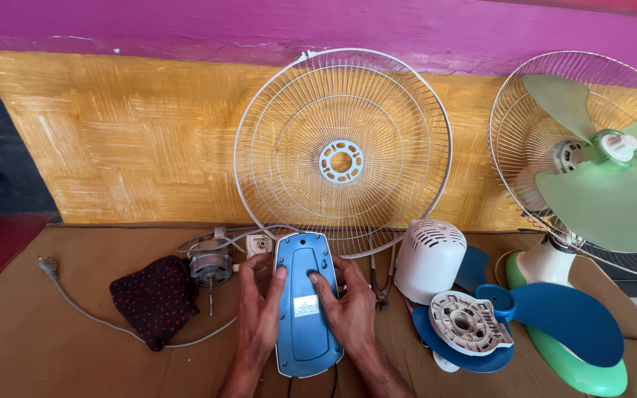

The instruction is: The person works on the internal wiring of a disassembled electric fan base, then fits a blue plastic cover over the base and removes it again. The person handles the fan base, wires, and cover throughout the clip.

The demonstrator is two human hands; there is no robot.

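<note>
Where both hands meet at near centre lies one blue fan base [304, 309], underside up on the brown work surface [53, 346]; the left hand [261, 306] and right hand [348, 306] clasp its long edges, thumbs pressed on the flat panel. Judged a stiff, smooth plastic shell, moderately light and somewhat slippery; best taken by the two side edges as now. Also counted: one white wire fan guard [342, 151] leaning on the far wall; one bare motor [210, 267] with grey cord [90, 313], left; one dark dotted cloth [152, 298]; one white motor cover [429, 259]; one blue blade [547, 317], right; one assembled green-bladed fan [599, 177], far right.
</note>
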